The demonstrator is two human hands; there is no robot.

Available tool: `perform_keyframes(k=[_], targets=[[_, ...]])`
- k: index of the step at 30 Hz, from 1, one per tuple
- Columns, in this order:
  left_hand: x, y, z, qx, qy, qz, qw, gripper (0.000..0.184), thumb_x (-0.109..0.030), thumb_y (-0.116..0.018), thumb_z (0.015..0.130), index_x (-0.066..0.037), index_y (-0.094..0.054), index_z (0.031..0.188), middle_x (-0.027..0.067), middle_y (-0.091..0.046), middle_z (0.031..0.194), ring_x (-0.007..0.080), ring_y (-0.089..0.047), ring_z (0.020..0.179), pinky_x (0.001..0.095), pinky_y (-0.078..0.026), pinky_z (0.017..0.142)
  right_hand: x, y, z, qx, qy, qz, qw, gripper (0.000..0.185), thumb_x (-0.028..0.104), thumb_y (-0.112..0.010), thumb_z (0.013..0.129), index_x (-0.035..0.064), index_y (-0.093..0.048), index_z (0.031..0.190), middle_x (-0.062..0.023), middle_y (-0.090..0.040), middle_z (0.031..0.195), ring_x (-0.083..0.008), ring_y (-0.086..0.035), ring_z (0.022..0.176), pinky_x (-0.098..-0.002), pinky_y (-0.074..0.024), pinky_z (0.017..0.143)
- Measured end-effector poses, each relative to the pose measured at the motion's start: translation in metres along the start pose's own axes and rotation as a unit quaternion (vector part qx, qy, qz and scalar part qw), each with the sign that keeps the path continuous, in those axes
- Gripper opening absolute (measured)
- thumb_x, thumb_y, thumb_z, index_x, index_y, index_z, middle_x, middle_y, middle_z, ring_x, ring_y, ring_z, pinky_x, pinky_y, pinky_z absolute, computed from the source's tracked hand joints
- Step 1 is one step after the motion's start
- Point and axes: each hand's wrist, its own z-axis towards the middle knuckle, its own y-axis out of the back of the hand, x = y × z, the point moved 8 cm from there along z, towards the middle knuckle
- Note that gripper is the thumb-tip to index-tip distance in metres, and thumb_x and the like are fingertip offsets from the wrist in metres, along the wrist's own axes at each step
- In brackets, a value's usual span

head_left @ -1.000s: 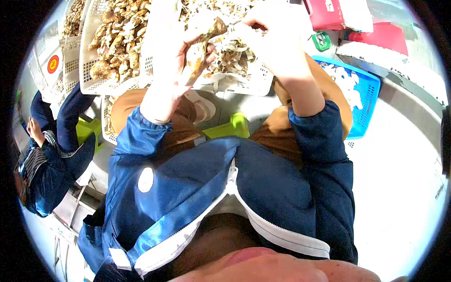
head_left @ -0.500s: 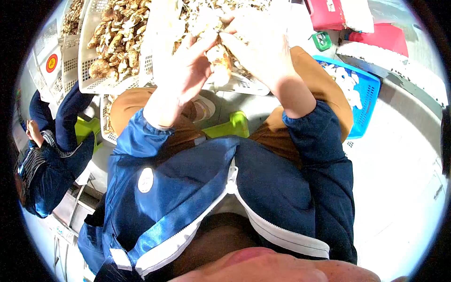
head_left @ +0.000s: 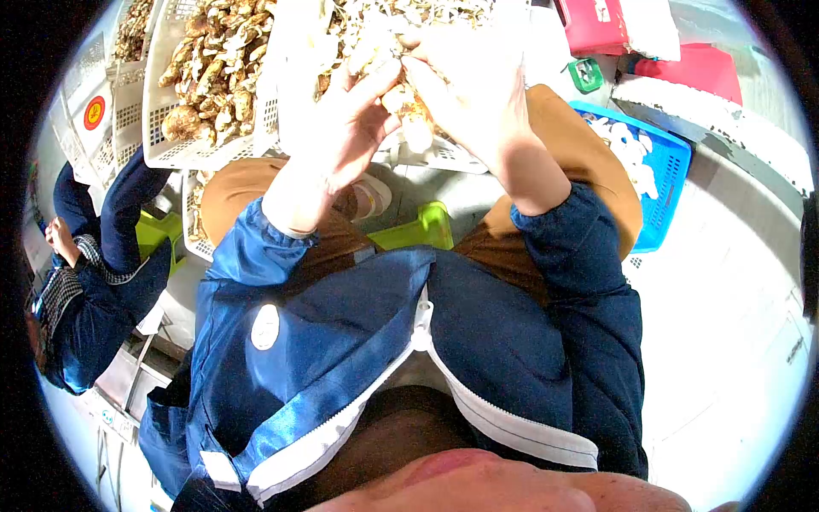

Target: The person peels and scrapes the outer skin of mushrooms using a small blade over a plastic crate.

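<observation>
Both of my hands meet over a white basket (head_left: 450, 157) of pale peelings (head_left: 363, 26) at the top centre. Between them is a brown and whitish mushroom (head_left: 415, 124), its lower end showing below my fingers. My left hand (head_left: 350, 119) has its fingers closed on the mushroom from the left. My right hand (head_left: 465, 94) reaches in from the right, fingertips against the mushroom's upper part; strong glare washes it out, and whether it holds a tool cannot be seen.
A white crate (head_left: 183, 158) of brown mushrooms (head_left: 209, 77) stands at the upper left. On the right is a blue basket (head_left: 678, 171) with white pieces. A co-worker (head_left: 94, 307) sits at the far left. A green stool (head_left: 418, 230) shows between my knees.
My hands have come together around the mushroom, which now hangs lower and more between them. My right hand has shifted left. The co-worker's hand has moved slightly.
</observation>
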Motion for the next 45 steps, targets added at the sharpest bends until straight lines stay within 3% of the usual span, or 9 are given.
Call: perform_keyframes(k=[5, 11, 14, 17, 23, 35, 39, 42, 45], targets=[[0.002, 0.008, 0.002, -0.033, -0.006, 0.026, 0.999, 0.051, -0.015, -0.072, 0.094, -0.012, -0.047, 0.138, 0.0018, -0.062, 0.118, 0.0110, -0.065, 0.092, 0.0266, -0.055, 0.068, 0.001, 0.003, 0.005, 0.015, -0.040, 0.013, 0.999, 0.019, 0.012, -0.067, 0.084, 0.0035, -0.069, 0.101, -0.0141, -0.070, 0.098, -0.0334, -0.068, 0.090, -0.0417, -0.0549, 0.080], [-0.002, 0.015, 0.006, -0.038, -0.021, 0.080, 0.996, 0.057, -0.020, -0.077, 0.090, -0.011, -0.046, 0.138, 0.0021, -0.061, 0.111, 0.0088, -0.060, 0.075, 0.0247, -0.050, 0.059, -0.021, 0.001, 0.000, 0.051, -0.182, 0.116, 0.975, 0.016, 0.019, -0.069, 0.088, 0.0095, -0.069, 0.100, -0.0124, -0.069, 0.096, -0.0334, -0.068, 0.087, -0.0413, -0.0556, 0.075], [-0.004, 0.016, 0.008, -0.036, -0.039, 0.090, 0.995, 0.060, -0.019, -0.079, 0.089, -0.010, -0.045, 0.139, 0.0044, -0.061, 0.114, 0.0105, -0.063, 0.083, 0.0261, -0.053, 0.062, -0.011, 0.002, 0.003, 0.034, -0.087, 0.085, 0.992, 0.016, 0.018, -0.069, 0.087, 0.0083, -0.070, 0.099, -0.0113, -0.069, 0.101, -0.0333, -0.068, 0.088, -0.0405, -0.0559, 0.078], [-0.006, 0.008, 0.003, -0.042, -0.062, 0.135, 0.988, 0.056, -0.021, -0.073, 0.094, -0.009, -0.046, 0.142, 0.0073, -0.062, 0.127, 0.0185, -0.064, 0.113, 0.0366, -0.057, 0.089, -0.010, 0.004, 0.003, 0.021, -0.071, 0.064, 0.995, 0.015, 0.016, -0.068, 0.088, 0.0067, -0.070, 0.099, -0.0115, -0.069, 0.104, -0.0339, -0.068, 0.090, -0.0407, -0.0561, 0.079], [-0.010, 0.002, -0.004, -0.072, -0.081, 0.153, 0.982, 0.059, -0.019, -0.074, 0.092, -0.009, -0.045, 0.143, 0.0070, -0.061, 0.128, 0.0169, -0.064, 0.110, 0.0334, -0.058, 0.078, -0.009, 0.005, 0.006, 0.035, -0.118, 0.074, 0.990, 0.013, 0.013, -0.066, 0.088, 0.0057, -0.070, 0.099, -0.0146, -0.070, 0.098, -0.0352, -0.068, 0.088, -0.0416, -0.0562, 0.078], [-0.011, 0.006, 0.005, -0.026, -0.077, 0.135, 0.988, 0.073, -0.006, -0.077, 0.087, -0.007, -0.037, 0.148, 0.0103, -0.060, 0.130, 0.0183, -0.063, 0.109, 0.0303, -0.056, 0.083, -0.016, 0.007, 0.006, 0.002, -0.105, 0.103, 0.989, 0.012, 0.012, -0.066, 0.087, 0.0044, -0.068, 0.097, -0.0133, -0.069, 0.091, -0.0352, -0.068, 0.084, -0.0417, -0.0558, 0.074], [-0.016, 0.006, 0.007, -0.012, -0.085, 0.151, 0.985, 0.061, -0.005, -0.075, 0.088, 0.000, -0.047, 0.141, 0.0106, -0.063, 0.127, 0.0193, -0.062, 0.111, 0.0331, -0.053, 0.093, -0.027, 0.008, 0.002, 0.037, -0.212, 0.168, 0.962, 0.011, 0.012, -0.067, 0.086, 0.0044, -0.068, 0.094, -0.0112, -0.068, 0.097, -0.0341, -0.067, 0.089, -0.0421, -0.0551, 0.078], [-0.019, 0.004, 0.005, -0.002, -0.015, 0.113, 0.993, 0.046, -0.003, -0.073, 0.086, 0.002, -0.059, 0.130, 0.0113, -0.067, 0.121, 0.0205, -0.062, 0.113, 0.0349, -0.050, 0.098, -0.029, 0.024, 0.010, -0.011, -0.219, 0.093, 0.971, 0.005, 0.004, -0.065, 0.085, -0.0006, -0.064, 0.084, -0.0182, -0.064, 0.085, -0.0380, -0.063, 0.078, -0.0427, -0.0515, 0.071], [-0.027, -0.003, 0.003, 0.004, -0.077, 0.148, 0.986, 0.044, -0.001, -0.072, 0.086, 0.003, -0.060, 0.128, 0.0115, -0.068, 0.116, 0.0195, -0.064, 0.109, 0.0328, -0.053, 0.093, -0.037, 0.041, 0.014, -0.016, -0.176, -0.034, 0.984, 0.005, 0.004, -0.063, 0.085, -0.0007, -0.063, 0.084, -0.0193, -0.064, 0.081, -0.0390, -0.063, 0.077, -0.0430, -0.0510, 0.070]])
